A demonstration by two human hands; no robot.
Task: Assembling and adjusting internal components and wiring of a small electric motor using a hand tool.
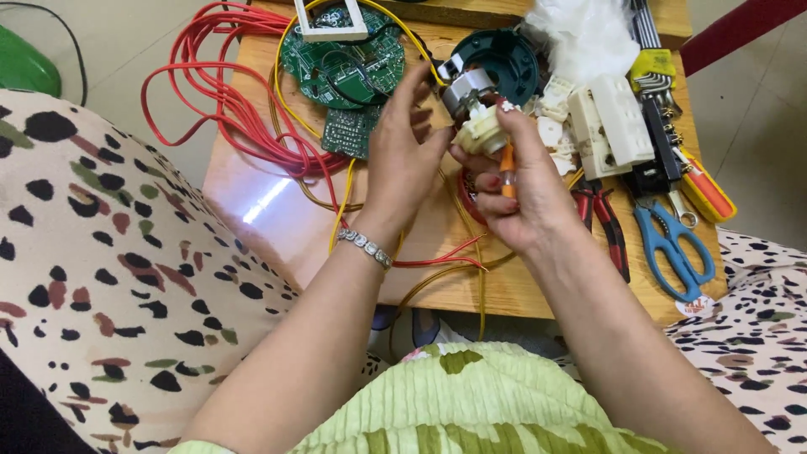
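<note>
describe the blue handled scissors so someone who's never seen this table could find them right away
Start at the small wooden table and go to its near right corner, right of the right hand. The scissors lie flat there, handles toward the table edge, beside the red-and-black pliers and below a yellow-and-orange screwdriver. They are the only tool with two bright blue loop handles.

The wires (220, 99) are red and yellow, lying on a light brown wooden counter (277, 220). The circuit boards (345, 63) are dark green. The scissors (672, 244) have blue handles, the pliers (607, 220) red and black ones. The small motor (471, 108) is silver with a cream plastic part. The screwdriver (507, 171) is orange. The cushion (92, 252) is cream with black, red and green spots.
</note>
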